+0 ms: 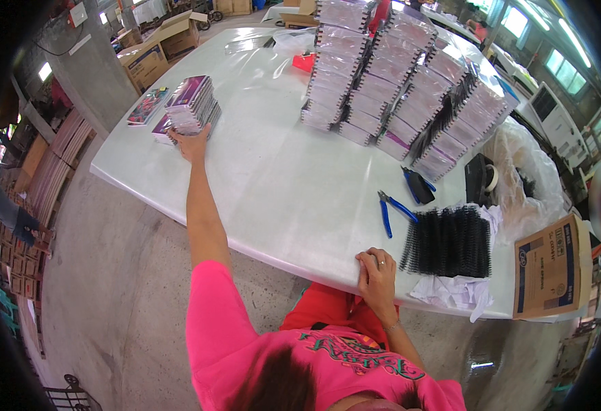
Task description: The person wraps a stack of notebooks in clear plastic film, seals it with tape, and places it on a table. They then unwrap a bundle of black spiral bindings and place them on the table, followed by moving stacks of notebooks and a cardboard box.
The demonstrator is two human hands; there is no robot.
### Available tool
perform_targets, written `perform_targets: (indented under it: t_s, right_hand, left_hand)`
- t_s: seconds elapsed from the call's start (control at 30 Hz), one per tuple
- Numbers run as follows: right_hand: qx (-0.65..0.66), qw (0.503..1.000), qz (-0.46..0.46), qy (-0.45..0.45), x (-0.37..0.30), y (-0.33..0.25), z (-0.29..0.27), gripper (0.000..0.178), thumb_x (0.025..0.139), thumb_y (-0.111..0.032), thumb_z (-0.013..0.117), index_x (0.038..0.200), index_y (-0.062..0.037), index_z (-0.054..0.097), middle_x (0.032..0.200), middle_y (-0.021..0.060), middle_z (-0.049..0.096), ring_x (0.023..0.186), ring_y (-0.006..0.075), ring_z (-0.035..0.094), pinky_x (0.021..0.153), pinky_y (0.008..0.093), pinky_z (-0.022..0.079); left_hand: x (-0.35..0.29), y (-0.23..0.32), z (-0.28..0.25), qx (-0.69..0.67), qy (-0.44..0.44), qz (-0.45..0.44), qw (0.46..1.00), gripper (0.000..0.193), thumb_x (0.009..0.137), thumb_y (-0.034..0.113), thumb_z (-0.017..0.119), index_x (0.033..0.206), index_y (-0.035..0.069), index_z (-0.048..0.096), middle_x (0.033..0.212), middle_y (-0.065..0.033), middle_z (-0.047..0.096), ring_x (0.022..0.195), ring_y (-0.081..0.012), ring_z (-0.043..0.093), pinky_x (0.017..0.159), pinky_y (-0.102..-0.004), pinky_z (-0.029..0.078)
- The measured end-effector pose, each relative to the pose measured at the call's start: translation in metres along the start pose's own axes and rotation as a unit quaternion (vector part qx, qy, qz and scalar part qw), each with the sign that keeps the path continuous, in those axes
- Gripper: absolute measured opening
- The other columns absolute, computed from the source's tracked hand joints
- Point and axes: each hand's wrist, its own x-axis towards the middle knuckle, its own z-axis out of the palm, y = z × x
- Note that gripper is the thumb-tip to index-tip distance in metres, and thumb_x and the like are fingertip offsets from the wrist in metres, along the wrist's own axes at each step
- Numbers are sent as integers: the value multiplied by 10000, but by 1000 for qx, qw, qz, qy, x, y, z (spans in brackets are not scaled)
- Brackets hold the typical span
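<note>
My left hand (pixel 191 144) reaches out to the far left of the table, thumb and fingers spread around the near end of a small stack of booklets (pixel 189 109) with purple covers. Loosely curled, my right hand (pixel 377 279) rests at the table's near edge with nothing visible in it. Close by on its right lies a pile of black spiral binding coils (pixel 448 241) on white crumpled paper (pixel 451 291). Blue-handled cutting pliers (pixel 391 209) lie beyond that hand, partly open. A second black-and-blue pair of pliers (pixel 418 186) is just behind them.
Tall stacks of spiral-bound books (pixel 382 82) fill the table's far right. A flat colourful booklet (pixel 148 106) lies left of the small stack. At right are a black tape dispenser (pixel 480 179), clear plastic bag (pixel 523 171) and cardboard box (pixel 550 270). A concrete pillar (pixel 85 61) stands left.
</note>
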Motion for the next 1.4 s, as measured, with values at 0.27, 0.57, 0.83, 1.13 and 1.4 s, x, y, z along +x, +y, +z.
perform_targets:
  t_s: [0.27, 0.57, 0.83, 1.13, 1.4]
  right_hand:
    - [-31, 1000, 1, 5, -1, -1, 3, 260, 760, -13, 627, 1011, -74, 606, 1059, 90, 569, 1063, 288, 535, 912, 422, 406]
    - [-28, 999, -5, 26, -7, 0, 4, 300, 742, -15, 632, 1033, -79, 595, 1082, 84, 567, 1069, 278, 540, 912, 407, 418]
    - [-16, 998, -22, 58, -9, 5, 10, 238, 777, -28, 635, 1010, -74, 617, 1041, 77, 587, 1011, 270, 555, 860, 396, 437]
    - [-29, 999, -13, 39, -12, 6, 9, 314, 735, -36, 640, 1043, -81, 600, 1076, 72, 579, 1067, 266, 554, 901, 392, 440]
    - [-33, 999, -11, 38, -10, 6, 8, 324, 727, -30, 642, 1045, -75, 596, 1067, 68, 579, 1057, 258, 559, 884, 383, 450]
  left_hand:
    - [-94, 60, 37, 21, 104, -29, 994, 1051, 716, 240, 826, 1482, 26, 139, 1439, -228, 319, 1331, -395, 337, 1075, -500, 328]
    - [-178, 238, 8, -306, -76, 322, 893, 869, 754, 191, 795, 1425, -7, 281, 1394, -225, 339, 1310, -357, 306, 1085, -464, 308]
    - [-215, 195, 71, -251, -228, 243, 909, 1104, 709, 256, 819, 1506, 48, 85, 1430, -248, 266, 1321, -394, 305, 1108, -494, 270]
    - [-226, 177, 124, -234, -270, 195, 913, 1375, 537, 420, 911, 1514, 25, 29, 1498, -262, 258, 1392, -386, 273, 1136, -496, 238]
    - [-220, 170, 145, -165, -291, 209, 919, 1394, 499, 574, 876, 1487, -17, 89, 1487, -242, 292, 1396, -382, 273, 1134, -570, 183]
